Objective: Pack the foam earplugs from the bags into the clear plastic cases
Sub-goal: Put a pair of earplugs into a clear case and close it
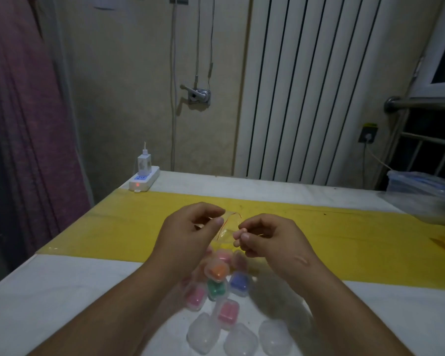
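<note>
Holds a small clear bag in the air over the yellow sheet, just beyond the cluster of cases. Pinches its left edge with the left grip, thumb and forefinger clamped on the film. Pinches its right side with the right grip, fingertips curled together on the film near the bag's thin red line. Cannot tell what is inside the bag: too blurred.

On the white tabletop, between the forearms, cases with coloured earplugs inside:
- orange case near the sheet's edge
- blue case just right of it and nearer
- green case touching the orange one on its near side
- pink cases, at least three: one beyond the orange, one left of the green, one nearest of all

Closest to the body, three empty cases in a loose row, clear and partly blurred.

At the tabletop's far left corner, a power strip with a red light and a white charger plugged in upright. At the far right, a lidded plastic tub with crumpled clear film in front of it. Behind, a white radiator on the wall and a purple curtain on the left.
</note>
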A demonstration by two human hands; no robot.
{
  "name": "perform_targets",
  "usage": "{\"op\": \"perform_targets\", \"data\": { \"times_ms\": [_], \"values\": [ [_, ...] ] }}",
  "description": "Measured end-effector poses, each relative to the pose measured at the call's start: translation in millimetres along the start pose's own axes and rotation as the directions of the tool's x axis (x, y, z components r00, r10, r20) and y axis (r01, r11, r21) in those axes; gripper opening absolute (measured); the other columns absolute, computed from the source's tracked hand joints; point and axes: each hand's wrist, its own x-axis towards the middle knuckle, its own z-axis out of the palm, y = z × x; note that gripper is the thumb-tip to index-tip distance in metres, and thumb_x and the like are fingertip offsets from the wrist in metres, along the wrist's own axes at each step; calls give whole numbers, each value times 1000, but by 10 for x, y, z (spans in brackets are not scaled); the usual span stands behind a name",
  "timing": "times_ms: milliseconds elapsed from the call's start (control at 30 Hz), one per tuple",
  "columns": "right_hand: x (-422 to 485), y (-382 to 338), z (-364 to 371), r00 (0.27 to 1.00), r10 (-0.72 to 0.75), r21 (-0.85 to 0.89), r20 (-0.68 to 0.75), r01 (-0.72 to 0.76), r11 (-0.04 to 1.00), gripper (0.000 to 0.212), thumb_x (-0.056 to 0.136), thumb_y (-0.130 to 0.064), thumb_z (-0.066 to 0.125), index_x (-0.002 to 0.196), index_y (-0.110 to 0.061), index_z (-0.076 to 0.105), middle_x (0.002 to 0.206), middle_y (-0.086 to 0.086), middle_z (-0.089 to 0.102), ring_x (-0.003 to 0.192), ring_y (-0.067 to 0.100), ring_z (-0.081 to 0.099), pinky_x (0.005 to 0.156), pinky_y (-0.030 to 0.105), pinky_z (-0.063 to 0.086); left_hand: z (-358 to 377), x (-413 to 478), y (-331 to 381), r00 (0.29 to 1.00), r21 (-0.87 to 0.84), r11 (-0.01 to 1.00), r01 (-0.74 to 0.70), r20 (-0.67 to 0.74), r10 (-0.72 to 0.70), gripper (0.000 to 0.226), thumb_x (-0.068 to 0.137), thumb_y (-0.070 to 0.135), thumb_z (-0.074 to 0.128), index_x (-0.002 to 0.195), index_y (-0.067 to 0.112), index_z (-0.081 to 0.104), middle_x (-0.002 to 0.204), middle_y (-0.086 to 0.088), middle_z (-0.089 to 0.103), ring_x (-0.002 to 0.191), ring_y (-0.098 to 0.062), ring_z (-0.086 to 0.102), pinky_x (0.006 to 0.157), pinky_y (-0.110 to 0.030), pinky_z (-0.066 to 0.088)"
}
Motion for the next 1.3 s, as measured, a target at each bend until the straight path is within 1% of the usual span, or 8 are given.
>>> {"op": "perform_targets", "data": {
  "times_ms": [133,267,467,667,800,1033,1167,1300],
  "values": [
    [4,-28,45,999,-47,-7,10,47,999,15,86,2,66,85,-12,68,79,5,76,74,15,72,69,29,57,41,-25,58,996,-138,987,79,61,-71,17,84,9,71,91,24,71,86,10,72,81,-6,67,69,-27,58],
    [30,-14,100,999,-40,-24,6,40,999,19,86,1,65,81,-17,68,71,5,74,69,17,68,70,34,56,54,-29,48,990,-120,987,108,101,-96,19,80,7,76,91,20,68,83,6,72,81,-7,69,70,-21,56],
    [33,19,95,998,23,24,-53,-22,999,13,87,-6,68,96,-12,61,76,7,75,65,13,65,55,26,51,80,-32,51,985,-153,975,162,84,-151,19,80,10,76,90,18,62,79,0,70,73,-20,67,68,-36,57],
    [39,48,49,994,47,118,-96,-36,992,15,86,-1,68,96,-12,71,77,3,64,62,17,66,76,41,60,14,-2,14,967,-222,944,246,126,-222,14,82,8,74,92,14,65,73,2,68,71,-17,67,79,-52,57],
    [45,45,75,996,65,139,-63,-56,989,18,85,7,60,90,-7,70,76,9,63,63,19,66,75,42,60,28,-8,8,960,-277,920,277,118,-254,9,81,6,74,85,8,66,74,-5,69,73,-23,71,83,-58,55],
    [27,59,74,999,48,-34,-21,-49,998,8,78,-6,78,82,-9,73,72,10,71,54,12,63,58,26,55,31,-21,39,958,-273,919,286,110,-265,7,80,6,74,86,5,71,78,-10,74,73,-21,70,81,-51,56],
    [43,75,86,999,28,21,-33,-27,999,20,78,1,75,93,-9,67,74,6,72,66,19,66,70,44,58,24,-16,34,958,-242,928,283,124,-260,9,85,3,69,92,9,70,80,-4,76,74,-20,70,80,-49,56],
    [33,75,105,999,31,103,9,-31,994,25,81,7,70,100,-8,65,72,4,72,64,15,67,62,35,57,28,-24,40,962,-225,937,265,132,-240,11,84,3,71,90,12,71,78,-4,74,72,-20,71,81,-51,56]
  ]
}}
